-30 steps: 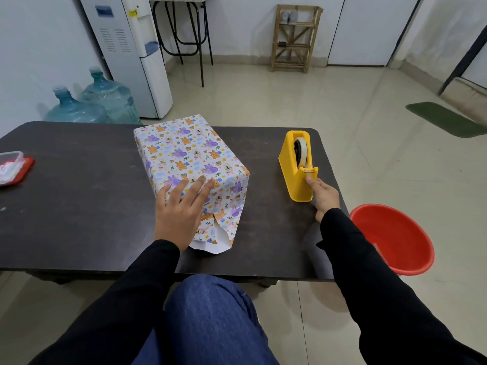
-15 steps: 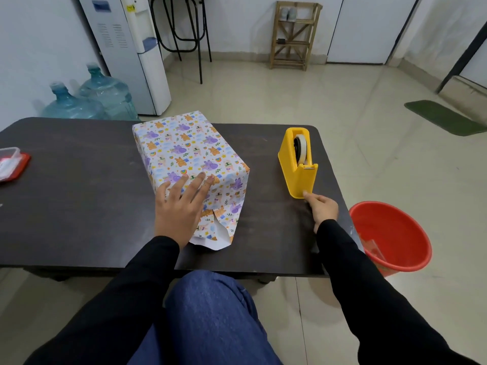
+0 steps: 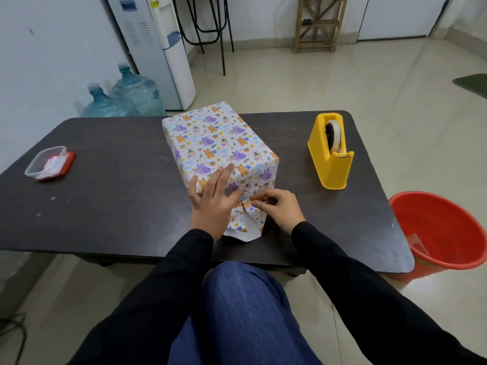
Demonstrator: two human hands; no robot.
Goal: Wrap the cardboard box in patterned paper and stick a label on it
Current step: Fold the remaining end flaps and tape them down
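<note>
The cardboard box in cartoon-animal patterned paper (image 3: 216,143) sat on the dark table (image 3: 105,180), yellow plastic tape dispenser (image 3: 330,156) at its 3 o'clock. Left hand (image 3: 213,204) pressed flat on its 6 o'clock edge, right hand (image 3: 279,209) pinched the loose paper flap (image 3: 247,225).

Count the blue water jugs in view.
2. Left jug stands on the floor beyond the table; right jug beside it, by the water dispenser. The table may hide others.

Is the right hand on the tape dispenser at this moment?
No: the right hand pinches the paper flap at the near end of the wrapped box, well apart from the yellow tape dispenser.
</note>
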